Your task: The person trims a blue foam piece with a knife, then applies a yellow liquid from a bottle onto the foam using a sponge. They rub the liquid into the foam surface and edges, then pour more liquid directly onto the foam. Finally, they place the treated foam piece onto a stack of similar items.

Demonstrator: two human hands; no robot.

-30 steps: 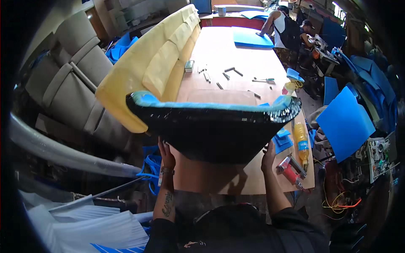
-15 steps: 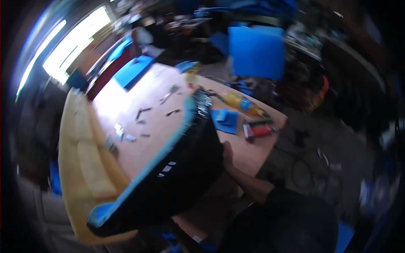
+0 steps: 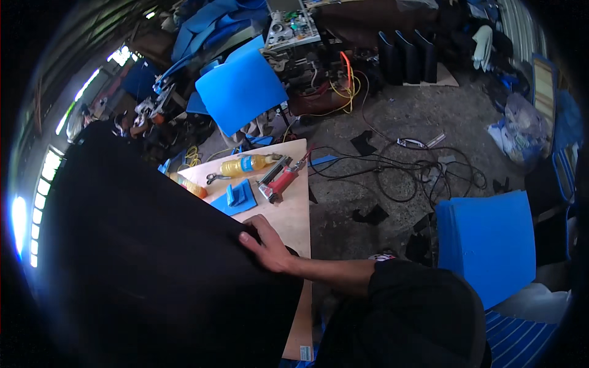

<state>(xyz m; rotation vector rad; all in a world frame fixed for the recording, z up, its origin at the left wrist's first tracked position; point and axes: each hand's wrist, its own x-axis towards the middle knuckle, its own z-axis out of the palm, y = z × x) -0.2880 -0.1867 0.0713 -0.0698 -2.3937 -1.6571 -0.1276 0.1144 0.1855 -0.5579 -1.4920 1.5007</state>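
Note:
A large black covered panel (image 3: 153, 257), like an upholstered backrest, fills the left and lower left of the view, tilted up over the table (image 3: 291, 245). My right hand (image 3: 267, 245) grips its right edge, thumb lying on the black face and fingers partly hidden at the rim. My left hand does not show. Beyond my right hand on the table lie a blue foam piece (image 3: 242, 205) with a smaller one on top, scissors (image 3: 216, 178) and a red staple gun (image 3: 282, 184). Two bottles of yellow liquid, one lying on its side (image 3: 245, 165), are at the far edge.
On the right stands a stack of blue sheets (image 3: 488, 239). Dark cables (image 3: 399, 178) and black scraps (image 3: 371, 214) litter the floor. Another blue sheet (image 3: 242, 89) stands past the table, before a cluttered bench (image 3: 293, 27). Several black panels (image 3: 408, 58) stand upright at the back.
The black panel has swung so its broad black face covers the left side, hiding its blue-lined edge and the yellow foam. My view has turned right; my right hand still holds the panel's edge.

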